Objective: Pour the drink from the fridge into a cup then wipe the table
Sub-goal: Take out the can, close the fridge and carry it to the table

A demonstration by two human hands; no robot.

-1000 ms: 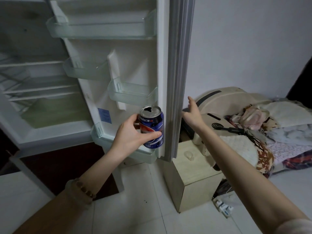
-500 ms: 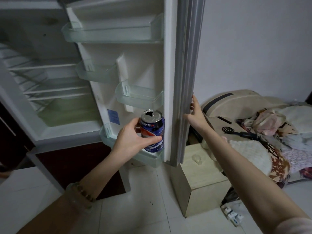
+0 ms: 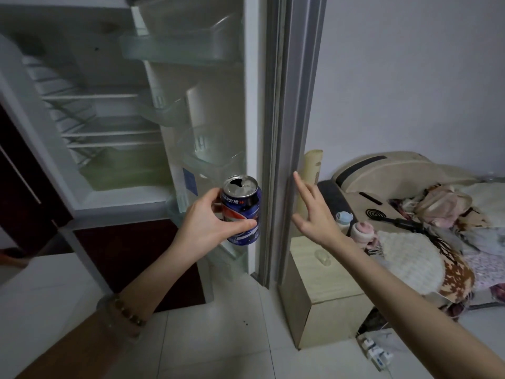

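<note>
My left hand (image 3: 202,224) grips an opened blue and red drink can (image 3: 241,207) upright, just in front of the lowest shelf of the fridge door (image 3: 287,105). The can's top is open. My right hand (image 3: 314,214) has straight, spread fingers against the outer side of the door's edge. The fridge (image 3: 90,119) stands open, its wire shelves bare. No cup or table is in view.
A small pale wooden cabinet (image 3: 328,291) stands on the floor right behind the door, with two small bottles (image 3: 352,225) on it. Piled cloth and a beige appliance (image 3: 410,187) fill the right side. White floor tiles (image 3: 213,337) lie below my arms.
The can has come up off the door shelf and toward me. My right hand has moved from behind the door edge to flat against its outer side, and the door has swung slightly.
</note>
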